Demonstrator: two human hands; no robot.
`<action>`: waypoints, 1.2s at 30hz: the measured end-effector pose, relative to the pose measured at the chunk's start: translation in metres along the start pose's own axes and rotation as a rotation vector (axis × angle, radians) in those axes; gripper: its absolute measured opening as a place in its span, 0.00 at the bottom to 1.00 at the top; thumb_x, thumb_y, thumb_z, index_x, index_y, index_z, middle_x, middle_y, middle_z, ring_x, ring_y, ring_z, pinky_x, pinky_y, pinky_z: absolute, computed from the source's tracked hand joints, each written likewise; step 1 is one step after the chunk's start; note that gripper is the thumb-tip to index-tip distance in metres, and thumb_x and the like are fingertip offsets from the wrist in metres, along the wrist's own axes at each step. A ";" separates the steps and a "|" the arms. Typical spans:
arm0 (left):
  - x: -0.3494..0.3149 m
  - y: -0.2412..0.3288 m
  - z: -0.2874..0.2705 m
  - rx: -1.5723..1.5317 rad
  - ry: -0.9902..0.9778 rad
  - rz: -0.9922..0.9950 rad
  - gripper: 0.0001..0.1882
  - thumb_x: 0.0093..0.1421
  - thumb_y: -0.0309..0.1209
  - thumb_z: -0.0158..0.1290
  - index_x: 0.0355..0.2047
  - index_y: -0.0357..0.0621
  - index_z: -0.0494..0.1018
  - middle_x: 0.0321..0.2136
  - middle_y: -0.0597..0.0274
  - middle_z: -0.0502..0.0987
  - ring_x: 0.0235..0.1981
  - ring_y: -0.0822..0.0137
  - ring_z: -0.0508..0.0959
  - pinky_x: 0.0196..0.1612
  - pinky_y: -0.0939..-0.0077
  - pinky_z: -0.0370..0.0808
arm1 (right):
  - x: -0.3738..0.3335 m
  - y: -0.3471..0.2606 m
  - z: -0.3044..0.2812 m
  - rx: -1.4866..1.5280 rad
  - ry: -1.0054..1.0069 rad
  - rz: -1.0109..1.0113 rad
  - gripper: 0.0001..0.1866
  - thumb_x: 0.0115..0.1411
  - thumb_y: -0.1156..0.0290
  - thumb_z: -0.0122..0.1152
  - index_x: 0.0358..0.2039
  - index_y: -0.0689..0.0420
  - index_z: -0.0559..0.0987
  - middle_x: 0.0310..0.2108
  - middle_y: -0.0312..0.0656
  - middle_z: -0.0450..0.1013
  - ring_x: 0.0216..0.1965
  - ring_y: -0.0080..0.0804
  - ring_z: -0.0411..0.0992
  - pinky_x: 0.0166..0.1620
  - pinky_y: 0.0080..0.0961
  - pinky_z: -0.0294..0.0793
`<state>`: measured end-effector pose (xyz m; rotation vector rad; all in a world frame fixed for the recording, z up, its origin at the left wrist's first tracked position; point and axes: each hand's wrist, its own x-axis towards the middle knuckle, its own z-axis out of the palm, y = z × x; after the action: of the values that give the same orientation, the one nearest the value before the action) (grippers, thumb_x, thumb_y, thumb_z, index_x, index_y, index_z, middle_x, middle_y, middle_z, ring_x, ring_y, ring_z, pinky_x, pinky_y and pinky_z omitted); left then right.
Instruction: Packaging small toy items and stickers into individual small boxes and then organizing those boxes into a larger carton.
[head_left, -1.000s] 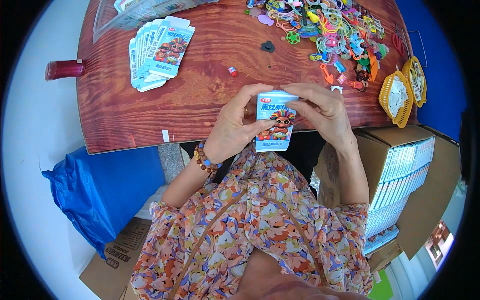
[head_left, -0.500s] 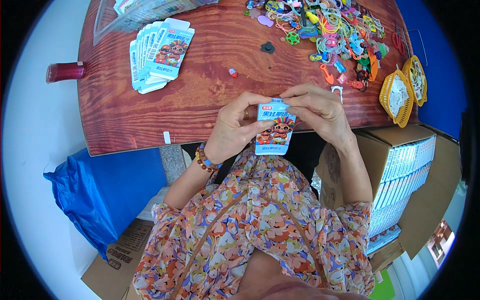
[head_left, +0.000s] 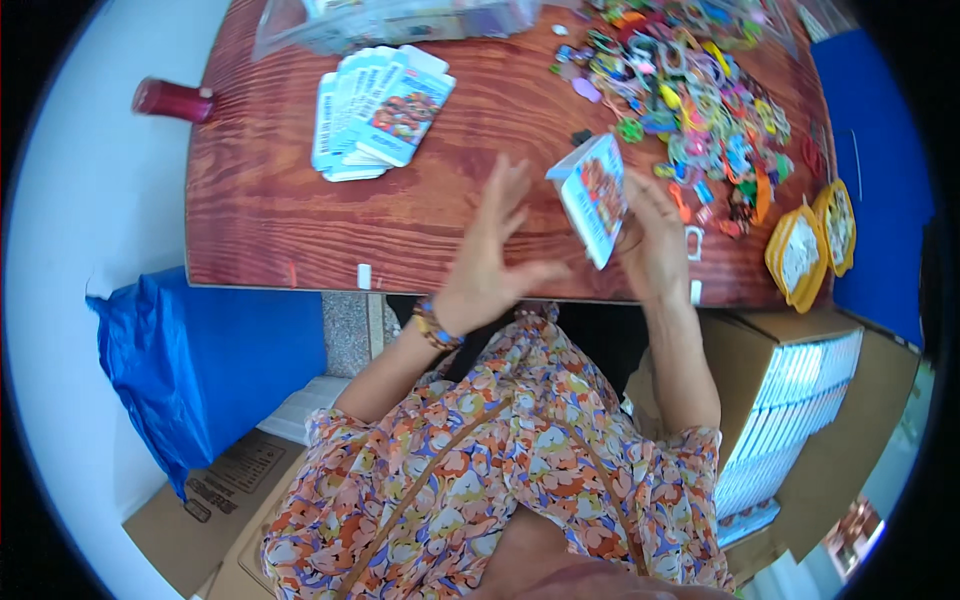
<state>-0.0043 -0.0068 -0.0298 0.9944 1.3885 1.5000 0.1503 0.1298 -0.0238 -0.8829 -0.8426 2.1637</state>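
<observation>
A small light-blue cardboard box (head_left: pixel 596 198) printed with cartoon figures is tilted above the table's near edge. My right hand (head_left: pixel 648 235) grips it by its right side, with some fingers hidden behind it; a flap stands out at its top. My left hand (head_left: pixel 488 250) is off the box, to its left, fingers spread and holding nothing, slightly blurred. Farther left lies a fanned stack of matching flat boxes (head_left: pixel 385 115). To the right of the box spreads a pile of small colourful plastic trinkets (head_left: pixel 690 110).
A clear plastic bin (head_left: pixel 400 28) stands at the table's far side. Yellow baskets (head_left: pixel 797 262) with white pieces sit at the right edge, a dark red jar (head_left: pixel 172 100) at the left. Below right is an open carton (head_left: pixel 735 370) packed with boxes; below left, a blue bag (head_left: pixel 230 350).
My left hand has let go of the box and moved away with its fingers spread. My right hand has lifted the box up and right and turned it. The view has shifted a little.
</observation>
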 end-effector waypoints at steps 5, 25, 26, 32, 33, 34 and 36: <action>0.001 0.001 -0.003 0.242 0.202 0.223 0.60 0.40 0.35 0.76 0.67 0.36 0.49 0.67 0.49 0.55 0.66 0.58 0.61 0.66 0.62 0.61 | -0.014 0.042 0.040 0.138 -0.169 0.264 0.11 0.68 0.70 0.54 0.48 0.61 0.75 0.41 0.39 0.77 0.38 0.26 0.79 0.40 0.27 0.83; -0.016 0.006 -0.065 -0.026 0.336 -0.045 0.47 0.49 0.17 0.67 0.66 0.38 0.53 0.59 0.55 0.64 0.58 0.65 0.69 0.58 0.67 0.75 | 0.044 0.043 0.046 -1.603 -0.151 -0.837 0.08 0.60 0.73 0.62 0.41 0.56 0.77 0.27 0.40 0.74 0.29 0.30 0.75 0.34 0.28 0.75; -0.015 0.007 -0.065 -0.032 0.322 -0.045 0.47 0.49 0.17 0.67 0.66 0.38 0.53 0.59 0.55 0.64 0.58 0.65 0.69 0.58 0.67 0.75 | 0.045 0.045 0.045 -1.610 -0.135 -0.834 0.08 0.60 0.73 0.62 0.41 0.56 0.77 0.27 0.40 0.74 0.29 0.30 0.75 0.34 0.28 0.75; -0.016 0.003 -0.068 0.105 0.328 0.002 0.48 0.47 0.23 0.70 0.66 0.39 0.55 0.54 0.58 0.66 0.53 0.67 0.72 0.54 0.69 0.76 | 0.061 0.015 0.015 -1.360 0.018 -0.622 0.07 0.59 0.78 0.58 0.39 0.59 0.75 0.27 0.44 0.75 0.27 0.35 0.75 0.32 0.31 0.73; -0.015 0.007 -0.065 0.277 0.296 -0.022 0.48 0.47 0.26 0.71 0.65 0.41 0.57 0.53 0.57 0.67 0.52 0.65 0.73 0.53 0.67 0.75 | 0.063 0.007 0.008 -1.360 0.018 -0.620 0.07 0.59 0.78 0.58 0.39 0.59 0.75 0.27 0.44 0.75 0.27 0.35 0.75 0.32 0.31 0.73; -0.015 0.011 -0.063 0.449 0.263 -0.047 0.48 0.46 0.28 0.71 0.65 0.42 0.59 0.52 0.56 0.67 0.51 0.63 0.73 0.52 0.66 0.75 | 0.065 0.000 0.001 -1.412 0.040 -0.584 0.09 0.59 0.78 0.59 0.41 0.60 0.75 0.28 0.45 0.76 0.26 0.35 0.75 0.31 0.30 0.73; -0.010 0.016 -0.056 0.503 0.242 -0.022 0.48 0.45 0.30 0.72 0.65 0.43 0.60 0.51 0.54 0.67 0.51 0.60 0.73 0.52 0.65 0.74 | 0.069 -0.008 -0.005 -1.462 0.060 -0.523 0.13 0.58 0.76 0.61 0.44 0.61 0.77 0.29 0.46 0.77 0.27 0.35 0.75 0.32 0.30 0.74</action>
<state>-0.0547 -0.0354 -0.0176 1.1143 2.0070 1.3113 0.1170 0.1875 -0.0447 -1.1090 -2.3433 0.8074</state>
